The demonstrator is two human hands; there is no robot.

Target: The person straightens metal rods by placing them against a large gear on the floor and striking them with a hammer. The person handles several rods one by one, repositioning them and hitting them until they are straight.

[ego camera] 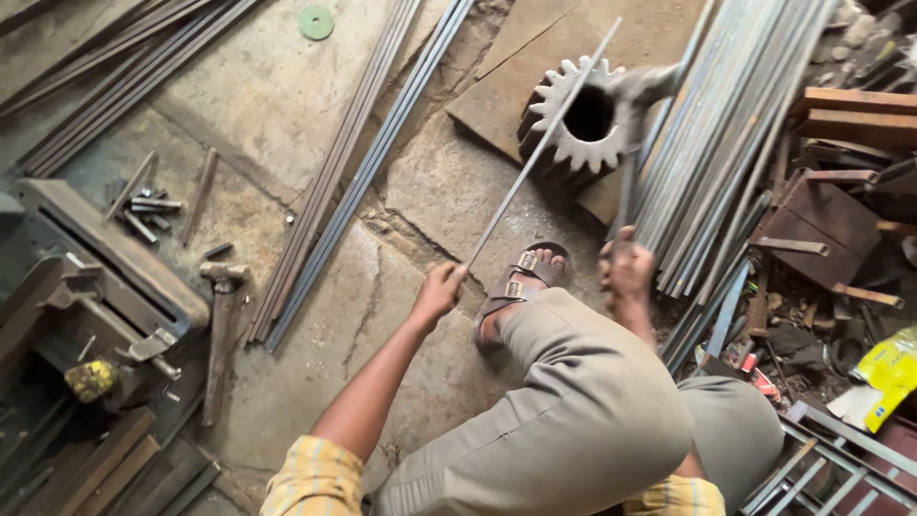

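Two hands at work over a big gear on a workshop floor

Left hand (439, 290) grips a thin rod (544, 141) whose far end lies across the gear (573, 119); right hand (626, 269) is closed on a hammer (632, 124), its blurred head at the gear's rim, beside a rod stack (716, 134)

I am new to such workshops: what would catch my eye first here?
Probably the big toothed gear lying on the floor at top centre. Across it slants a thin metal rod gripped by the left hand, while the right hand swings a blurred hammer beside the stacked bars.
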